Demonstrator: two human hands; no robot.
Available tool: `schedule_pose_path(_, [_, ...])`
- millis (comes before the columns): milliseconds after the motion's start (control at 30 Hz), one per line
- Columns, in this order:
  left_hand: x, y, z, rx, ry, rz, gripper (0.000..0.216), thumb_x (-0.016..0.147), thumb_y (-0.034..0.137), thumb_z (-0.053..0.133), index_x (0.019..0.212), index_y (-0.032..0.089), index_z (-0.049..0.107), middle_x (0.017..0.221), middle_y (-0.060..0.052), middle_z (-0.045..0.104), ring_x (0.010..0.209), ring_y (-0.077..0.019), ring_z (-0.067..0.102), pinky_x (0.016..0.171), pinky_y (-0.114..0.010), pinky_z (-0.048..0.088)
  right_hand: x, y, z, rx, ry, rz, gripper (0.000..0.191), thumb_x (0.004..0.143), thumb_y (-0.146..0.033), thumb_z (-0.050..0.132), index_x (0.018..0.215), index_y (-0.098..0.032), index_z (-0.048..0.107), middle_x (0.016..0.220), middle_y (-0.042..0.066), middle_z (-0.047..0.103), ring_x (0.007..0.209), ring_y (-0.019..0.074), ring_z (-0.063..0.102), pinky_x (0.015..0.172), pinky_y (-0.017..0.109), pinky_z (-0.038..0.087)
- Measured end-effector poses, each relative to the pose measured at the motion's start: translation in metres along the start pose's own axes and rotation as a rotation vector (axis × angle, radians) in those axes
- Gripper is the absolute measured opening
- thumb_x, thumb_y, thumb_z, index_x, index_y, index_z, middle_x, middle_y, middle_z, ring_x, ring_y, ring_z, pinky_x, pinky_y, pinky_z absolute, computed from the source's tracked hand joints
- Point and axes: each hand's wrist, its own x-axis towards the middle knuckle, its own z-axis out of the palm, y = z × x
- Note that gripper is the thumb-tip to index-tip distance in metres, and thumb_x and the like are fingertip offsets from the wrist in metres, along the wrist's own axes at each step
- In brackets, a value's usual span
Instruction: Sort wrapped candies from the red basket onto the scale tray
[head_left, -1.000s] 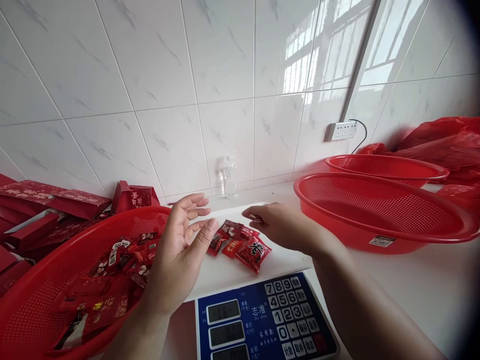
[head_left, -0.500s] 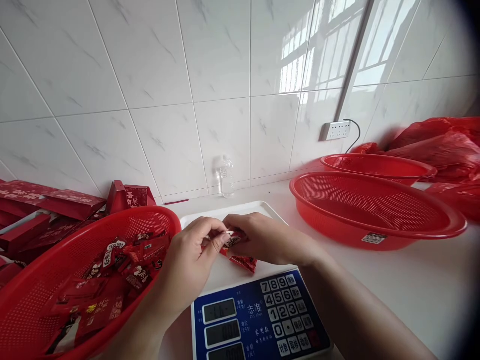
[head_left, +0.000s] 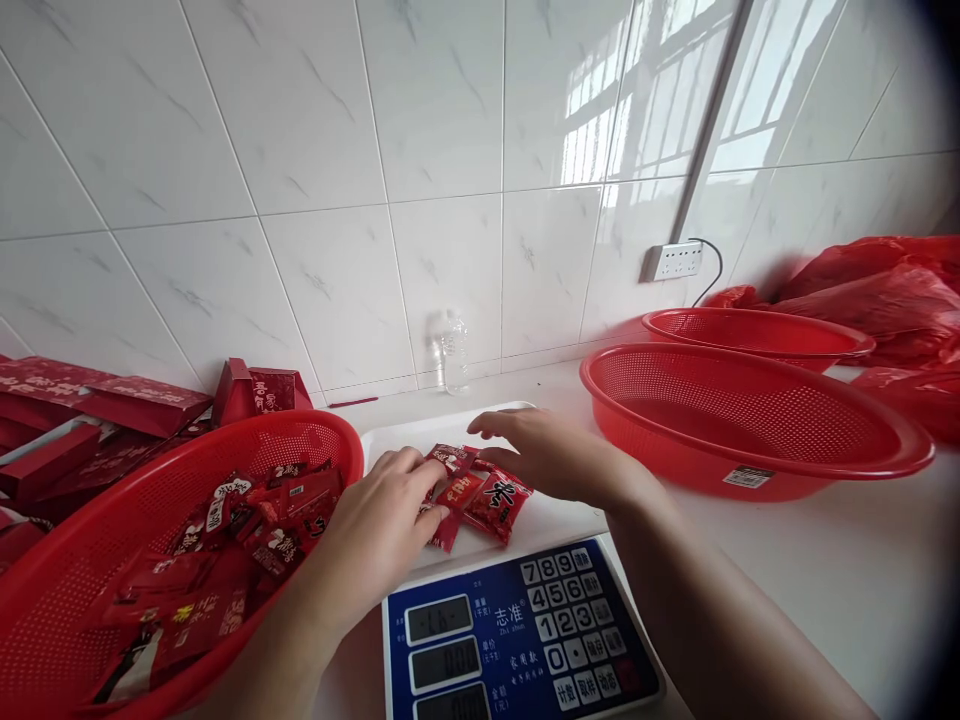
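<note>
Several small red printed packets [head_left: 495, 505] lie in a loose cluster on the white pan [head_left: 540, 522] of a digital scale. My left hand [head_left: 382, 525] rests against the left side of the cluster, its thumb and index finger apart and touching the packets' edges. Over the cluster's right side is my right hand [head_left: 551, 455], with fingers stretched out and nothing held. The scale's blue panel [head_left: 510, 640] faces me, with number keys on the right and three displays on the left.
A red perforated basket [head_left: 337, 430] holding more packets stands at the left, beside red boxes [head_left: 142, 400]. At the right are another red basket [head_left: 750, 470], one behind it, and red plastic bags [head_left: 885, 290]. A clear bottle [head_left: 454, 355] stands near the tiled wall.
My hands have moved apart and released what they were holding together. The red packets now lie spread on the pan, in plain sight between my hands.
</note>
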Motion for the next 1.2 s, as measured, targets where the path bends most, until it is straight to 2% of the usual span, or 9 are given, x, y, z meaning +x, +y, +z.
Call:
schedule_pose_path(100, [-0.002,-0.001,0.001,-0.087,-0.093,0.059,0.019,0.088,0.019,0.056,0.092,0.025,0.073,0.099,-0.005,0.070,0.096,-0.0268,0.065,0.079,-0.038,0.051,-0.003,0.004,-0.005,-0.024,-0.040,-0.020,0.023,0.094,-0.022,0.055,0.109,-0.020,0.071,0.103,0.008,0.077,0.097,0.0255,0.069,0.080,0.036,0.048])
schedule_pose_path(267, [0.001,-0.002,0.010,-0.234,-0.096,0.104,0.034,0.088,0.012,0.055,0.116,0.026,0.067,0.119,-0.007,0.068,0.114,-0.0277,0.061,0.097,-0.045,0.047,-0.004,0.000,-0.003,-0.051,-0.166,-0.110,0.018,0.086,-0.020,0.058,0.097,-0.022,0.072,0.092,0.005,0.077,0.082,0.0220,0.068,0.069,0.031,0.045])
schedule_pose_path(633, [-0.001,-0.009,0.001,-0.122,-0.099,0.052,0.016,0.084,0.020,0.060,0.096,0.024,0.070,0.098,-0.005,0.070,0.091,-0.0269,0.066,0.077,-0.037,0.051,-0.005,0.002,-0.006,-0.084,-0.180,-0.102,0.019,0.077,-0.017,0.059,0.092,-0.023,0.069,0.092,0.003,0.076,0.082,0.0224,0.067,0.067,0.031,0.042])
schedule_pose_path(800, [0.003,-0.007,0.006,-0.114,-0.098,0.052,0.020,0.084,0.019,0.063,0.102,0.025,0.069,0.103,-0.005,0.070,0.096,-0.0295,0.067,0.082,-0.043,0.053,-0.001,0.004,0.000,-0.074,-0.137,-0.075,0.023,0.076,-0.015,0.062,0.096,-0.024,0.071,0.090,0.004,0.077,0.084,0.0255,0.069,0.071,0.034,0.045])
schedule_pose_path(867, [0.006,-0.006,0.008,-0.142,-0.041,0.034,0.019,0.086,0.023,0.064,0.105,0.024,0.068,0.108,-0.006,0.070,0.101,-0.0298,0.067,0.087,-0.046,0.053,0.001,0.006,0.002,-0.067,-0.060,-0.026,0.030,0.083,-0.015,0.061,0.111,-0.021,0.070,0.100,0.008,0.077,0.093,0.0282,0.069,0.079,0.039,0.048])
schedule_pose_path(933, [0.007,-0.004,0.007,-0.224,0.156,0.048,0.021,0.092,0.029,0.061,0.112,0.024,0.065,0.116,-0.008,0.069,0.112,-0.0284,0.063,0.097,-0.048,0.050,0.002,0.007,0.002,-0.012,0.065,0.010,0.036,0.092,-0.022,0.056,0.127,-0.018,0.063,0.113,0.012,0.074,0.101,0.0285,0.068,0.085,0.042,0.050])
schedule_pose_path(1000, [0.004,0.000,0.005,-0.371,0.375,0.080,0.030,0.096,0.037,0.056,0.124,0.025,0.058,0.132,-0.009,0.063,0.126,-0.0266,0.056,0.108,-0.048,0.042,-0.001,0.007,0.000,0.191,0.196,-0.050,0.044,0.095,-0.033,0.058,0.137,-0.019,0.055,0.126,0.014,0.068,0.109,0.0274,0.066,0.088,0.043,0.053])
schedule_pose_path(1067, [-0.002,0.005,0.001,-0.572,0.443,0.140,0.049,0.097,0.047,0.053,0.141,0.030,0.045,0.151,-0.008,0.048,0.142,-0.0263,0.041,0.117,-0.048,0.033,-0.006,0.002,-0.001,0.479,0.235,-0.237,0.064,0.091,-0.043,0.066,0.147,-0.023,0.044,0.144,0.014,0.055,0.126,0.0273,0.057,0.096,0.042,0.053])
schedule_pose_path(1200, [-0.014,0.018,0.000,-0.826,0.210,0.224,0.093,0.083,0.074,0.050,0.158,0.039,0.008,0.170,0.000,0.001,0.154,-0.0318,-0.004,0.123,-0.053,0.017,-0.018,-0.014,0.003,0.673,0.023,-0.615,0.112,0.073,-0.051,0.082,0.159,-0.033,0.013,0.168,0.009,0.004,0.153,0.0316,0.008,0.113,0.048,0.037])
